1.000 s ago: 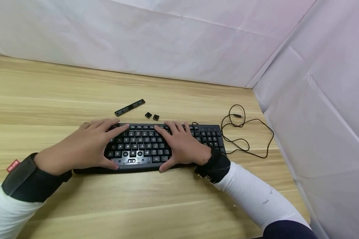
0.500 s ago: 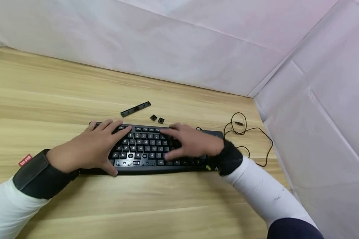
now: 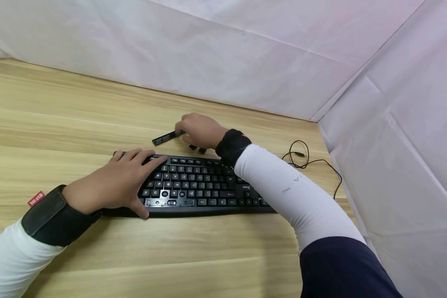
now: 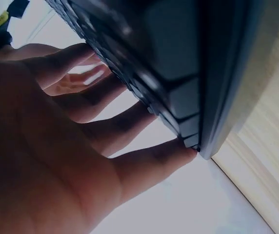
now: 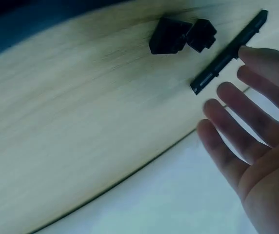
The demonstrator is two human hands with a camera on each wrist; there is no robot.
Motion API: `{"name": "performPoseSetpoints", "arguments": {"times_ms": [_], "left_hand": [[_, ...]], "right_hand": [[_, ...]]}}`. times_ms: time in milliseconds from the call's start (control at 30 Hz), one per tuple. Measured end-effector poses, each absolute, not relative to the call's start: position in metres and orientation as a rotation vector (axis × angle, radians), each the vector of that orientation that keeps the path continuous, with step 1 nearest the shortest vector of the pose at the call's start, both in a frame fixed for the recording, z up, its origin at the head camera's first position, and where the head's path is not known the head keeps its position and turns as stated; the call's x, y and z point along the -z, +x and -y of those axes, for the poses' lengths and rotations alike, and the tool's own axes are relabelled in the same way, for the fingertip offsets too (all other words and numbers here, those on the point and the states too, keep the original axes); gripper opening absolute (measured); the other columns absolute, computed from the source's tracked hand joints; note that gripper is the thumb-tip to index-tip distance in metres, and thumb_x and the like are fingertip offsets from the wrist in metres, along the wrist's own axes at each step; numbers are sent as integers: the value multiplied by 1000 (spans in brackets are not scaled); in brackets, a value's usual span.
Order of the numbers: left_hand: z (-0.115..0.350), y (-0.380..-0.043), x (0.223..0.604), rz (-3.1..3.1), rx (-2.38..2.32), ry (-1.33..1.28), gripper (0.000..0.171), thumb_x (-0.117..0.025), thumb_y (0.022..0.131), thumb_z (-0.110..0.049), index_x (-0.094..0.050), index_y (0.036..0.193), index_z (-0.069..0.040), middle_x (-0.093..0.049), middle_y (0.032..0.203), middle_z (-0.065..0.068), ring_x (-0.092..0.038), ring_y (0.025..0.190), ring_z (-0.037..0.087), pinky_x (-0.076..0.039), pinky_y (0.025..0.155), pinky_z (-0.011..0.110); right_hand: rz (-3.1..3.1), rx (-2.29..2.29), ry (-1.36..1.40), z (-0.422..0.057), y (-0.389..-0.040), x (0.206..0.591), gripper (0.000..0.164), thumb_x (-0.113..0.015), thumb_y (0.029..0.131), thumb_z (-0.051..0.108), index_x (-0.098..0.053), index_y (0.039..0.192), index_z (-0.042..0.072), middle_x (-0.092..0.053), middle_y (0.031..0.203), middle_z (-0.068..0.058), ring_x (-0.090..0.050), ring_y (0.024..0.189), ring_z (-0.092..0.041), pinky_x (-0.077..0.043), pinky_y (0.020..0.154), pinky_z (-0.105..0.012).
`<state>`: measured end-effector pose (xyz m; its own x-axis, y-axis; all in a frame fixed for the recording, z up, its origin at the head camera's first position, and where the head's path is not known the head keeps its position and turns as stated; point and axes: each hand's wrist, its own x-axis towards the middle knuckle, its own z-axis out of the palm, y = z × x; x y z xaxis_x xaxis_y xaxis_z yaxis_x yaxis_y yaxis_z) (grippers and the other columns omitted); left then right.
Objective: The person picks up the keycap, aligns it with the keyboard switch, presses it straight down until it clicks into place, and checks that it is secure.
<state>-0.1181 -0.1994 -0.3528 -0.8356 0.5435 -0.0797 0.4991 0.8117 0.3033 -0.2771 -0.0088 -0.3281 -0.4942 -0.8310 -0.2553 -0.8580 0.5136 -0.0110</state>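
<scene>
Black keyboard (image 3: 205,186), round sockets (image 3: 165,193) bare; left hand (image 3: 121,184) spread on it; right hand (image 3: 203,131), fingers loose, beside slim bar (image 3: 165,138).

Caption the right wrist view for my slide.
Right hand at a slim black plastic bar, two black plastic keycaps nearby on pale wood tabletop.

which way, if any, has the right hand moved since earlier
Yes: in the head view, the right hand has moved forward and left, off the keyboard, past its far edge.

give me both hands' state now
Left hand: open on the black rectangular keyboard.
Right hand: at the long black plastic bar; grip cannot be told.
</scene>
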Motion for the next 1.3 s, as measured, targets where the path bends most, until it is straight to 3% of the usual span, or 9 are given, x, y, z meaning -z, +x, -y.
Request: {"name": "performPoseSetpoints", "arguments": {"times_ms": [300,500,700,933,1167,1300], "left_hand": [[198,-117,351,-2848,-415,844,134,-74,39,-76,-31,147,-10,-38,140,29,-32,121,49,-26,91,74],[196,-117,352,-2847,-413,862,135,-72,38,-78,-29,149,-13,-38,139,29,-32,121,49,-27,91,74],[193,-120,350,-2822,-416,884,134,-72,40,-77,-29,149,-13,-36,141,28,-31,122,50,-25,91,76],[192,-123,348,-2816,-397,878,132,-73,40,-76,-31,148,-13,-35,141,28,-29,123,49,-24,92,77],[197,-120,349,-2825,-399,875,132,-73,41,-76,-31,148,-12,-36,140,28,-31,121,49,-26,92,73],[200,-120,350,-2828,-411,887,131,-73,41,-76,-30,148,-12,-36,140,28,-31,121,49,-26,91,72]], "right_hand": [[-2493,-220,-1417,27,-284,334,30,-59,92,13,-63,122,14,-63,117,-5,-55,104,-15,-47,89,-29],[-2526,-215,-1415,22,-288,341,21,-59,91,12,-67,111,14,-63,108,-4,-55,95,-14,-48,82,-30],[-2541,-200,-1405,6,-292,342,16,-61,90,19,-61,106,14,-58,103,-3,-50,87,-15,-44,76,-31],[-2585,-38,-1337,-26,-281,327,18,-58,87,18,-55,103,11,-50,92,-5,-41,75,-18,-35,67,-32],[-2529,216,-1318,-49,-262,328,15,-55,86,14,-49,100,11,-43,66,-1,-36,55,-13,-28,55,-25],[-2528,257,-1314,-58,-251,328,18,-52,86,10,-48,104,12,-34,60,0,-31,51,-13,-26,54,-25]]}}
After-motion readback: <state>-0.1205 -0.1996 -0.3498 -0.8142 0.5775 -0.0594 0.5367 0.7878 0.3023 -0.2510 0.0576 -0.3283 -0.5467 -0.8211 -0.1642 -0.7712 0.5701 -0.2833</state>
